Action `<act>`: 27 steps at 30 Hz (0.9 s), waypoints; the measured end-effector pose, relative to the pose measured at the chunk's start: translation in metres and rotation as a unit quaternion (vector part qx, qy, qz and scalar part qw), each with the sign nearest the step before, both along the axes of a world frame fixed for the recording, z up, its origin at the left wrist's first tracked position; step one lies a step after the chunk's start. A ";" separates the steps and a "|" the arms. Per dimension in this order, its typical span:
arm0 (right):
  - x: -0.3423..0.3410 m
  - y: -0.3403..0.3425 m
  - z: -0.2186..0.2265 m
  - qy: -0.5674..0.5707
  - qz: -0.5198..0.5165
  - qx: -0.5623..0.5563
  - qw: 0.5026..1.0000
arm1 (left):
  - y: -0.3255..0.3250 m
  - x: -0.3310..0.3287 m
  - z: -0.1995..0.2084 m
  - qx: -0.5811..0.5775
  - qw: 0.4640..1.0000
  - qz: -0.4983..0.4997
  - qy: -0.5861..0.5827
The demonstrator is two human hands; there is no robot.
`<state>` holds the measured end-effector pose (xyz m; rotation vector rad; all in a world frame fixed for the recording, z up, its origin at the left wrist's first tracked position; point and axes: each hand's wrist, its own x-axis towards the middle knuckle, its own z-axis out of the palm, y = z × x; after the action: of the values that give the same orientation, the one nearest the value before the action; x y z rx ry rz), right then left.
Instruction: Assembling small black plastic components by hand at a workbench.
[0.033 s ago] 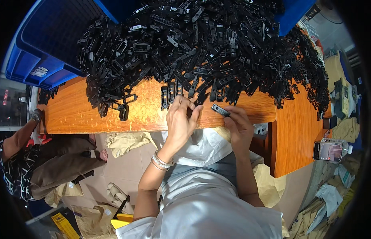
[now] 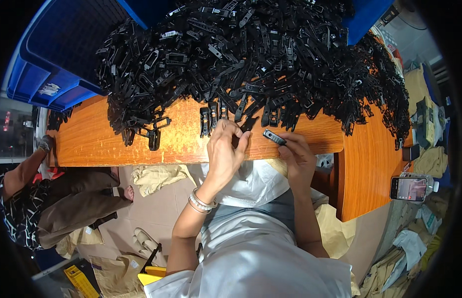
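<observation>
My right hand (image 2: pixel 299 156) pinches a small narrow black plastic clip (image 2: pixel 274 137) with a round hole near its tip, held just above the table's front edge. My left hand (image 2: pixel 226 149) is closed beside it, with thumb and fingers curled toward each other. What those fingers hold, if anything, is hidden in shadow. Just past the left fingertips, several black clips (image 2: pixel 204 121) lie side by side on the orange wooden table (image 2: pixel 184 134). Behind both hands rises a large heap of similar black plastic pieces (image 2: pixel 231 59).
A blue crate (image 2: pixel 57 79) stands at the far left. On the table's right arm is a phone (image 2: pixel 409 188). Another person's gloved hand (image 2: pixel 45 143) rests at the table's left end. Brown bags (image 2: pixel 117 273) lie on the floor, and white cloth (image 2: pixel 246 186) covers my lap.
</observation>
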<state>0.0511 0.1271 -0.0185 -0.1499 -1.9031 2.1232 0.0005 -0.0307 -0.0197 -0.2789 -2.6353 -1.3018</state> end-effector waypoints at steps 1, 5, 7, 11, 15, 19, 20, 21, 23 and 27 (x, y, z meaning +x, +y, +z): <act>0.000 0.000 0.001 0.002 0.005 0.008 1.000 | 0.000 0.002 0.002 0.038 0.999 0.002 0.008; -0.001 0.001 -0.001 -0.015 0.039 0.012 0.999 | -0.001 0.007 0.019 0.412 0.871 -0.030 -0.265; -0.003 -0.002 0.000 -0.031 0.016 0.053 0.998 | -0.006 0.005 0.024 0.414 0.859 -0.050 -0.297; -0.002 -0.006 0.004 -0.047 0.007 0.058 0.997 | -0.014 0.006 0.020 0.376 0.841 -0.090 -0.379; 0.000 -0.011 0.004 -0.065 0.035 0.071 0.995 | -0.002 0.012 0.012 0.378 0.857 -0.072 -0.343; 0.002 -0.011 0.003 -0.043 0.025 -0.013 0.999 | 0.009 0.016 0.016 0.415 0.856 -0.090 -0.294; 0.001 -0.011 0.005 -0.042 0.025 -0.013 0.999 | 0.007 0.014 0.022 0.399 0.864 -0.111 -0.285; 0.000 -0.011 0.008 -0.062 0.046 -0.061 0.995 | 0.006 0.014 0.021 0.399 0.865 -0.112 -0.285; 0.000 -0.011 0.010 -0.080 0.068 -0.109 0.989 | 0.005 0.012 0.019 0.425 0.839 -0.139 -0.311; 0.002 -0.009 0.001 -0.068 0.045 -0.108 0.991 | 0.005 -0.007 0.028 0.361 0.854 -0.186 -0.324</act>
<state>0.0535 0.1182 -0.0178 -0.2647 -1.7761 2.4355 -0.0062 -0.0257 0.0079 -0.2622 -2.3209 -2.8146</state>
